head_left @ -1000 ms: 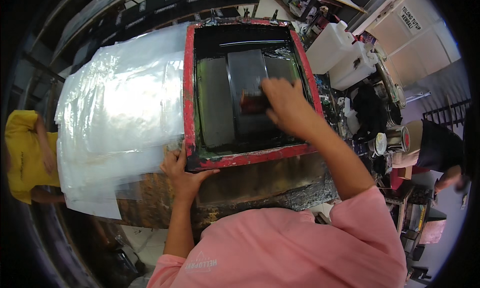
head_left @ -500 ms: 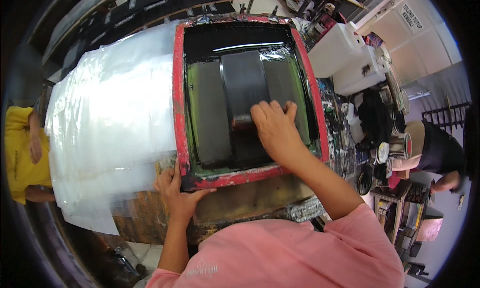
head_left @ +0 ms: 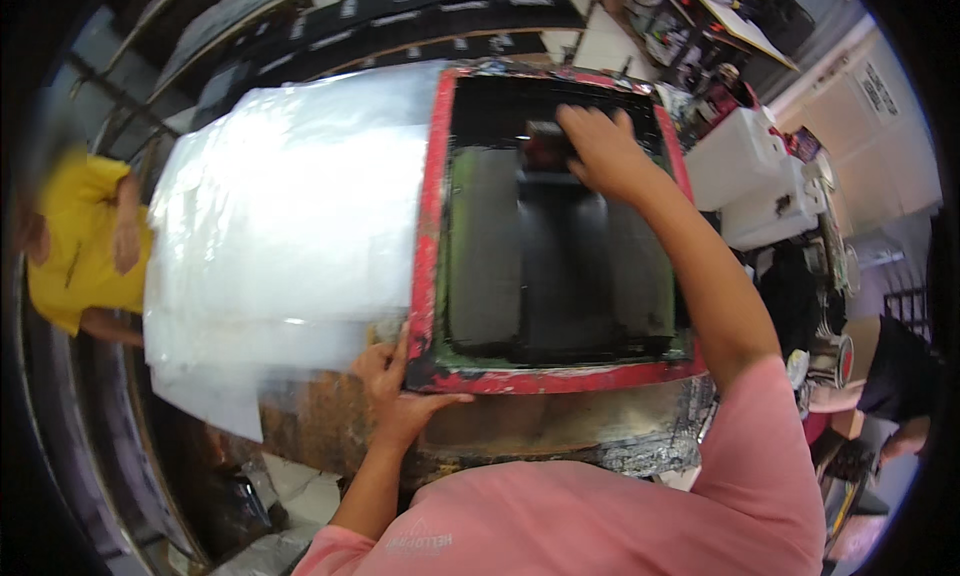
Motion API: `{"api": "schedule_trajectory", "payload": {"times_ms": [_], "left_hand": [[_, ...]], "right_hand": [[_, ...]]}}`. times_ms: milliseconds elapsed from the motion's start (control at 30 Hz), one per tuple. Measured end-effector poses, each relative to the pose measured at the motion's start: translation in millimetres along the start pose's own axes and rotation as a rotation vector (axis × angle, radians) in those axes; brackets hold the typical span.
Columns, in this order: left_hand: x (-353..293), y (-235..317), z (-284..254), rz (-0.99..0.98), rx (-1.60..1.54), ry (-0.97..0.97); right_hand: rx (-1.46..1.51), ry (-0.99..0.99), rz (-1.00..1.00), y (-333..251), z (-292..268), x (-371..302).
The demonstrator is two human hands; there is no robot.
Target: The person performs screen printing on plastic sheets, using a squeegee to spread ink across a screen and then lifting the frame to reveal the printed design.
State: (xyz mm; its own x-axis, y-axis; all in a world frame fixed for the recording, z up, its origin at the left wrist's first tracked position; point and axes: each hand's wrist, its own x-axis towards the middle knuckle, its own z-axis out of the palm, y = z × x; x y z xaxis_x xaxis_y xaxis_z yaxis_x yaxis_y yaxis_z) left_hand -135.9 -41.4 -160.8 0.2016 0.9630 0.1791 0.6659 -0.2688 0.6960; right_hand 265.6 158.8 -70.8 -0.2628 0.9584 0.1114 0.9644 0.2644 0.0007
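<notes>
A screen printing frame (head_left: 560,380) with red, ink-stained edges lies on the worktable, its dark mesh (head_left: 485,246) showing green borders. My right hand (head_left: 608,156) is closed on a squeegee (head_left: 545,148) near the far end of the mesh. The fingers partly cover the squeegee, and black ink lies around it. A smooth dark strip runs from the squeegee toward me. At the near left corner, my left hand (head_left: 393,394) grips the frame, with its thumb along the near edge and a finger against the left side.
Translucent sheets (head_left: 290,226) cover the table's left part. White jugs (head_left: 740,166) stand to the right, beyond cans and dark cloth. A person in yellow (head_left: 90,236) is at the far left, another person (head_left: 895,376) at the right. Dark printed pieces (head_left: 400,26) lie on racks behind.
My right hand has pushed the squeegee away from me, from mid-mesh to the far end. My left hand stays at the frame's corner. The whole view has shifted.
</notes>
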Motion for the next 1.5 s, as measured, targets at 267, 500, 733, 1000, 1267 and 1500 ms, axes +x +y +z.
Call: {"api": "schedule_trajectory", "payload": {"times_ms": [267,500,733,1000,1267,1500], "left_hand": [[17,59,-8,-0.027,-0.957,0.125],[81,54,-15,-0.003,0.069,-0.077],[91,55,-3,0.181,0.308,0.15],[129,-33,-89,0.002,0.168,0.588],[108,-176,-210,-0.331,0.705,0.619],[91,-71,-84,0.408,0.472,0.408]], "right_hand": [[0.039,0.079,0.116,-147,-125,-192],[-0.133,0.634,0.015,-109,-196,-123],[-0.167,0.518,-0.045,-84,-239,-85],[-0.023,0.434,0.082,-73,-244,-86],[0.074,0.609,-0.058,-73,-222,-81],[-0.166,0.704,-0.032,-79,-210,-97]]}}
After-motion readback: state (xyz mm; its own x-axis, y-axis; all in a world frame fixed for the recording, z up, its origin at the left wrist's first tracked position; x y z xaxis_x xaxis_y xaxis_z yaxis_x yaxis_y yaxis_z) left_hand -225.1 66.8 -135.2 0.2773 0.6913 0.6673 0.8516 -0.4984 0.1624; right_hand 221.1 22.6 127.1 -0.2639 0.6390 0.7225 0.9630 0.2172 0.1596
